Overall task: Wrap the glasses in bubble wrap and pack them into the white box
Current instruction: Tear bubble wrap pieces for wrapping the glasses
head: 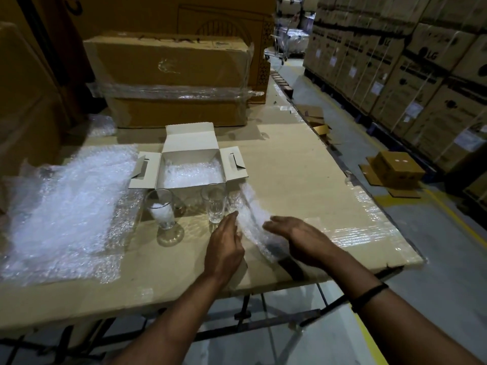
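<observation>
An open white box stands mid-table with its flaps spread and bubble wrap lining the inside. In front of it stand a tall footed glass with some wrap stuffed inside and a smaller clear glass. A strip of bubble wrap lies just right of the small glass. My left hand touches the strip's left edge with straight fingers. My right hand hovers flat over its right side. Whether a glass lies inside the strip is hidden.
A large sheet of bubble wrap covers the table's left side. A taped brown carton stands behind the white box. The cardboard tabletop ends at the right above an aisle with small cartons and stacked boxes.
</observation>
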`<control>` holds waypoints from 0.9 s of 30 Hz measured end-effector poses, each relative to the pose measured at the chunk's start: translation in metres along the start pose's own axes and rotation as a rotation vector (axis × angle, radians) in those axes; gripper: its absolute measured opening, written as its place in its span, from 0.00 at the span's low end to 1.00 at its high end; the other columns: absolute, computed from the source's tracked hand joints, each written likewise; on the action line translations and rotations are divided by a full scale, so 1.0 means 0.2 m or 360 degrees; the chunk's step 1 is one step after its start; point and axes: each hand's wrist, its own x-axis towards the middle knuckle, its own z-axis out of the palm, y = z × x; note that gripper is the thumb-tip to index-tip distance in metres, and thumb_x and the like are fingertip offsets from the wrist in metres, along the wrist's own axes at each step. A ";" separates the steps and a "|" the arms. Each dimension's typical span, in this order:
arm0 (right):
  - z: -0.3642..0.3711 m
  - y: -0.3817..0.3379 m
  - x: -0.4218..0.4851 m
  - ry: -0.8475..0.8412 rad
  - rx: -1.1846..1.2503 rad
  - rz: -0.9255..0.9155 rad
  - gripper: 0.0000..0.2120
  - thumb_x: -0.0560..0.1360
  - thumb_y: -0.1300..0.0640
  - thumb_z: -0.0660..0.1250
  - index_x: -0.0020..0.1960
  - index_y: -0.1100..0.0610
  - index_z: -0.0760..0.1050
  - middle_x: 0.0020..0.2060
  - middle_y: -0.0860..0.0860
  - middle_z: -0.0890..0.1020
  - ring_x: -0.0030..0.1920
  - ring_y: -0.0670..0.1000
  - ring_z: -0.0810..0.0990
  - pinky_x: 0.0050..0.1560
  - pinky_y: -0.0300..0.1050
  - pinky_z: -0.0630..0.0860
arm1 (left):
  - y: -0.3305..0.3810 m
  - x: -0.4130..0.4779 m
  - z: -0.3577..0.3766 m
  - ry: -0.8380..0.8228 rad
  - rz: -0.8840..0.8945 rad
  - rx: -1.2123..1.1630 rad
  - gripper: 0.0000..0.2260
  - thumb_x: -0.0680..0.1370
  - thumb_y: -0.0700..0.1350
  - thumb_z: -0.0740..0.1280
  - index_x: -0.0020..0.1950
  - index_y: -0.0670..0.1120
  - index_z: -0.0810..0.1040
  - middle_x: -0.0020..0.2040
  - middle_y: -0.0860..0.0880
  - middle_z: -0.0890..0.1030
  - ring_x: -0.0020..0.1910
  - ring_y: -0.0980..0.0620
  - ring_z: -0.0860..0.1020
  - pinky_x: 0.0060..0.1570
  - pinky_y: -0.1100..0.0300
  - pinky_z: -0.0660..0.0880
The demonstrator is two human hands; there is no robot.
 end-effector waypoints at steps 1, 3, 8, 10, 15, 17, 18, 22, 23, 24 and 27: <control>0.02 -0.01 0.00 -0.0111 -0.0059 -0.0026 0.32 0.74 0.65 0.67 0.75 0.51 0.64 0.74 0.52 0.67 0.71 0.53 0.67 0.69 0.45 0.65 | 0.00 0.00 0.00 0.0009 0.0021 -0.0017 0.27 0.77 0.35 0.61 0.76 0.48 0.65 0.73 0.47 0.69 0.71 0.49 0.68 0.70 0.53 0.66; 0.05 -0.04 0.00 -0.0186 -0.0054 -0.0100 0.27 0.77 0.58 0.65 0.75 0.52 0.64 0.72 0.53 0.69 0.68 0.55 0.70 0.66 0.44 0.67 | -0.01 0.00 0.00 -0.0022 0.0099 0.0084 0.31 0.74 0.37 0.65 0.76 0.53 0.65 0.72 0.46 0.68 0.68 0.47 0.69 0.66 0.52 0.69; 0.06 -0.05 -0.01 -0.0267 0.0215 0.0035 0.26 0.80 0.55 0.60 0.77 0.52 0.60 0.74 0.51 0.66 0.72 0.52 0.65 0.70 0.44 0.63 | -0.01 0.00 0.00 -0.0120 0.0357 0.0524 0.33 0.73 0.56 0.70 0.77 0.56 0.63 0.66 0.41 0.70 0.61 0.43 0.72 0.58 0.49 0.68; 0.07 -0.02 0.00 -0.0081 0.0310 0.0080 0.22 0.81 0.56 0.59 0.75 0.52 0.65 0.71 0.52 0.71 0.70 0.52 0.69 0.67 0.44 0.66 | 0.02 -0.01 -0.01 0.0027 0.0494 0.0500 0.31 0.73 0.51 0.65 0.76 0.54 0.64 0.63 0.38 0.72 0.54 0.41 0.75 0.52 0.46 0.71; 0.17 0.09 0.09 0.0251 0.0196 0.0221 0.18 0.73 0.63 0.67 0.61 0.51 0.79 0.63 0.52 0.79 0.59 0.56 0.78 0.57 0.49 0.75 | 0.00 -0.04 0.01 0.0188 0.0864 0.0543 0.44 0.64 0.31 0.74 0.75 0.54 0.64 0.69 0.39 0.68 0.61 0.41 0.72 0.56 0.47 0.71; 0.21 0.10 0.11 0.0174 0.0075 0.0262 0.17 0.73 0.57 0.68 0.61 0.46 0.79 0.69 0.49 0.73 0.63 0.58 0.74 0.61 0.48 0.72 | -0.01 -0.02 0.03 0.0092 0.0903 0.0621 0.42 0.65 0.33 0.73 0.75 0.55 0.65 0.72 0.40 0.67 0.64 0.40 0.70 0.58 0.45 0.70; 0.22 0.10 0.11 0.0133 0.0067 0.0345 0.18 0.74 0.54 0.68 0.63 0.44 0.77 0.71 0.49 0.70 0.66 0.58 0.71 0.64 0.48 0.70 | 0.00 -0.01 0.03 0.0073 0.0888 0.0655 0.39 0.66 0.33 0.70 0.75 0.55 0.66 0.74 0.41 0.66 0.63 0.40 0.69 0.57 0.45 0.71; 0.21 0.13 0.12 0.0094 0.0218 0.0484 0.27 0.70 0.51 0.73 0.68 0.44 0.72 0.69 0.51 0.73 0.65 0.56 0.73 0.62 0.48 0.71 | 0.05 0.01 0.03 -0.0010 0.0852 0.0735 0.32 0.71 0.39 0.58 0.76 0.54 0.65 0.77 0.44 0.62 0.62 0.40 0.68 0.57 0.46 0.70; 0.20 0.13 0.13 0.0044 0.0339 0.0450 0.26 0.70 0.54 0.73 0.67 0.46 0.74 0.66 0.51 0.76 0.63 0.54 0.76 0.59 0.45 0.74 | 0.07 0.03 0.04 -0.0047 0.0864 0.0755 0.31 0.73 0.42 0.63 0.76 0.55 0.64 0.78 0.45 0.59 0.63 0.40 0.67 0.58 0.46 0.70; 0.18 0.15 0.14 -0.0027 0.0440 0.0420 0.25 0.70 0.58 0.73 0.66 0.48 0.75 0.63 0.52 0.78 0.60 0.53 0.78 0.57 0.45 0.75 | 0.11 0.06 0.05 -0.0080 0.0857 0.0792 0.33 0.73 0.45 0.69 0.76 0.57 0.62 0.79 0.47 0.56 0.65 0.39 0.64 0.60 0.45 0.68; 0.08 0.22 0.14 -0.0247 0.0415 0.0388 0.22 0.71 0.64 0.70 0.65 0.54 0.76 0.61 0.53 0.80 0.57 0.52 0.80 0.56 0.48 0.77 | 0.25 0.16 0.07 -0.0235 0.0768 0.0972 0.31 0.75 0.50 0.71 0.75 0.60 0.63 0.80 0.51 0.47 0.74 0.40 0.52 0.69 0.43 0.54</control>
